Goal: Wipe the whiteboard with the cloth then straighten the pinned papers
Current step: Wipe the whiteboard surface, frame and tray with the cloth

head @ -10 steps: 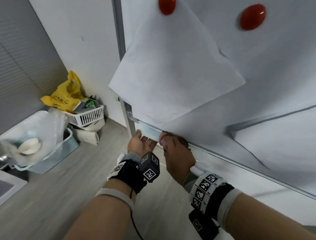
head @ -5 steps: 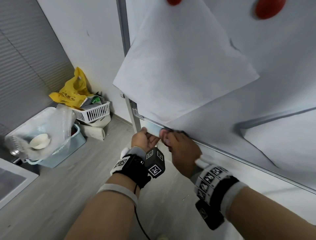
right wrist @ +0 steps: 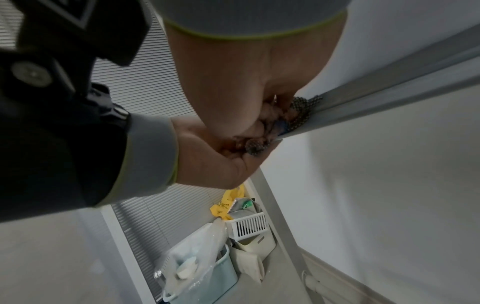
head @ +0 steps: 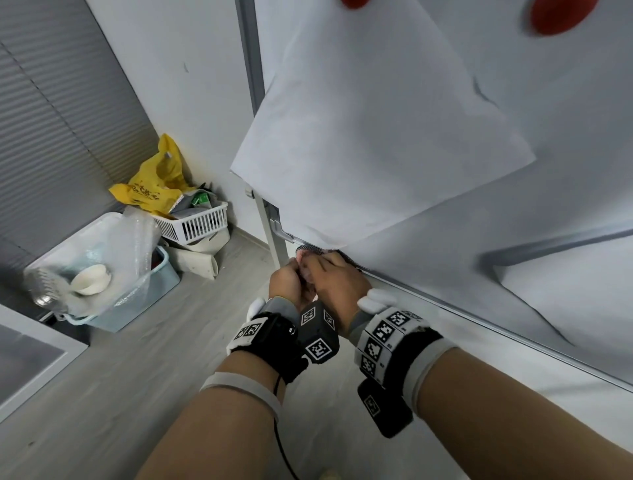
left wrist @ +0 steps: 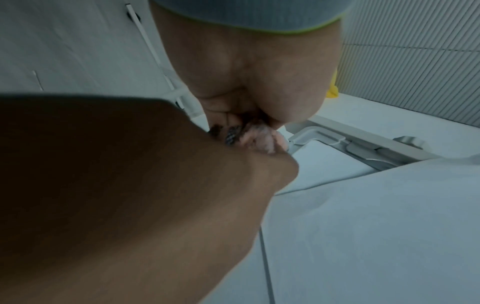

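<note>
A crumpled pink and dark mesh cloth [head: 310, 253] sits at the bottom-left corner of the whiteboard [head: 565, 113], against its tray rail [head: 445, 305]. My left hand [head: 294, 272] curls round the cloth from below and my right hand [head: 329, 270] grips it from the right, knuckles touching. The right wrist view shows the cloth [right wrist: 298, 112] bunched between both palms at the rail. The cloth [left wrist: 255, 137] shows pink in the left wrist view. A tilted white paper [head: 370, 137] hangs under a red magnet [head: 354, 2]; a second magnet [head: 561, 15] holds another sheet.
On the floor left of the board stand a light blue bin [head: 137, 301] covered with clear plastic, a white slatted basket [head: 195, 222] and a yellow bag [head: 154, 185]. A grey ribbed wall [head: 51, 137] runs along the left. Another tilted sheet [head: 565, 291] overhangs the board's bottom rail.
My left hand has gone from an open palm under the tray corner to curled fingers. Both hands have drawn together on the cloth.
</note>
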Demonstrator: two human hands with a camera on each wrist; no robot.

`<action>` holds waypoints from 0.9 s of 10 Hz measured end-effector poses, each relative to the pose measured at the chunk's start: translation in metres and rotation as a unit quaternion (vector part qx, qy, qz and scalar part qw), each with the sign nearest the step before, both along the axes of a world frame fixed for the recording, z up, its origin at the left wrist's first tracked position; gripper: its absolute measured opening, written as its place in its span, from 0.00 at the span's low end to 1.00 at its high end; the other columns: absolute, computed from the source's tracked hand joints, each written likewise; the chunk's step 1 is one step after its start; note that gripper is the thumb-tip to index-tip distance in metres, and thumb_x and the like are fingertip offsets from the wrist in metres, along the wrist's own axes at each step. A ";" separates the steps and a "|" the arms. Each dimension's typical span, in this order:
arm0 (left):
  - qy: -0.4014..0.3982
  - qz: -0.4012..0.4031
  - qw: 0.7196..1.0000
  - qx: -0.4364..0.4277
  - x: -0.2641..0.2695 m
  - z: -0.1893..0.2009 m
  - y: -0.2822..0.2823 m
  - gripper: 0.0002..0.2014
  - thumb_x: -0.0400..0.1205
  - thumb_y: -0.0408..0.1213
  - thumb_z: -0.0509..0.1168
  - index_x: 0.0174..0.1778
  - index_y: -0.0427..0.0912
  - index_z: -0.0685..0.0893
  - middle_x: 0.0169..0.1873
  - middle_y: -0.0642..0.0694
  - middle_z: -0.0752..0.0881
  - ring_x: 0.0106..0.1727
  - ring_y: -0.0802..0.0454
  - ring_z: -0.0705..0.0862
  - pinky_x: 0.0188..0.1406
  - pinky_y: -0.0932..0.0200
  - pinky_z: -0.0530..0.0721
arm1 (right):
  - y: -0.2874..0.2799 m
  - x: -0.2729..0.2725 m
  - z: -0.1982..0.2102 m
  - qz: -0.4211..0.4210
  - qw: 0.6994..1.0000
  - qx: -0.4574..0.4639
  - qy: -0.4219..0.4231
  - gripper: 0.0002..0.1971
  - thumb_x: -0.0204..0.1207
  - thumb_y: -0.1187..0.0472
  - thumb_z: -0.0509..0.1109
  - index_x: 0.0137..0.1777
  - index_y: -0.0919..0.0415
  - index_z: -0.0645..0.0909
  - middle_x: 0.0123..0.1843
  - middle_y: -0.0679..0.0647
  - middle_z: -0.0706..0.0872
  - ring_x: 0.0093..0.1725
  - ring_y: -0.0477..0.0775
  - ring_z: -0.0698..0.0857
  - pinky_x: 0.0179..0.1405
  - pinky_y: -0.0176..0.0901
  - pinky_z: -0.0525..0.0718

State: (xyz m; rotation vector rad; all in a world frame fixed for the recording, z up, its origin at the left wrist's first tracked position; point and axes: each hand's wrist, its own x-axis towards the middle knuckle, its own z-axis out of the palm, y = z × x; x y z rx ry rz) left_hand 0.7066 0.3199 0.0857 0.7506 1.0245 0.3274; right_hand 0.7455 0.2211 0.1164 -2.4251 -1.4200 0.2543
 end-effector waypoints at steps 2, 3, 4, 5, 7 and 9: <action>-0.011 0.037 0.998 -0.044 0.013 -0.004 -0.002 0.13 0.91 0.37 0.53 0.48 0.35 0.79 0.29 0.42 0.90 0.39 0.44 0.88 0.28 0.52 0.90 | -0.064 0.007 -0.020 -0.048 0.996 0.051 -0.047 0.15 0.73 0.59 0.57 0.57 0.52 0.79 0.49 0.47 0.83 0.53 0.54 0.79 0.45 0.45 0.83; 0.006 0.037 0.998 -0.041 0.013 0.000 -0.006 0.12 0.91 0.38 0.53 0.52 0.34 0.79 0.37 0.40 0.88 0.38 0.44 0.87 0.25 0.53 0.90 | -0.065 0.005 -0.018 -0.037 0.998 0.026 -0.051 0.16 0.70 0.64 0.61 0.58 0.54 0.78 0.51 0.49 0.84 0.54 0.56 0.79 0.50 0.51 0.85; 0.021 0.033 0.998 -0.044 0.007 0.001 -0.005 0.13 0.90 0.35 0.55 0.42 0.36 0.77 0.22 0.44 0.83 0.23 0.53 0.86 0.15 0.62 0.85 | -0.034 0.004 -0.010 -0.006 0.998 0.030 -0.051 0.24 0.66 0.59 0.77 0.63 0.57 0.79 0.52 0.51 0.86 0.54 0.58 0.82 0.46 0.47 0.87; -0.024 0.094 0.991 -0.089 0.004 -0.001 -0.001 0.17 0.90 0.33 0.52 0.35 0.45 0.72 0.30 0.47 0.76 0.22 0.61 0.80 0.12 0.75 0.74 | -0.002 -0.005 0.004 -0.016 1.000 0.006 0.005 0.19 0.82 0.55 0.67 0.70 0.59 0.75 0.64 0.53 0.84 0.68 0.59 0.77 0.56 0.54 0.84; 0.041 0.030 0.999 -0.014 0.005 -0.002 0.001 0.11 0.89 0.34 0.54 0.42 0.37 0.76 0.34 0.40 0.80 0.20 0.56 0.85 0.18 0.64 0.86 | -0.038 0.000 -0.016 0.001 0.998 0.044 -0.052 0.16 0.71 0.60 0.67 0.59 0.55 0.77 0.52 0.48 0.87 0.53 0.59 0.79 0.45 0.50 0.85; 0.009 0.072 0.997 -0.029 0.015 0.005 -0.011 0.14 0.89 0.36 0.57 0.65 0.31 0.78 0.38 0.39 0.86 0.38 0.43 0.86 0.47 0.42 0.89 | -0.113 0.015 -0.031 -0.080 0.990 0.061 -0.103 0.15 0.70 0.69 0.67 0.52 0.52 0.81 0.50 0.48 0.87 0.55 0.56 0.81 0.49 0.49 0.85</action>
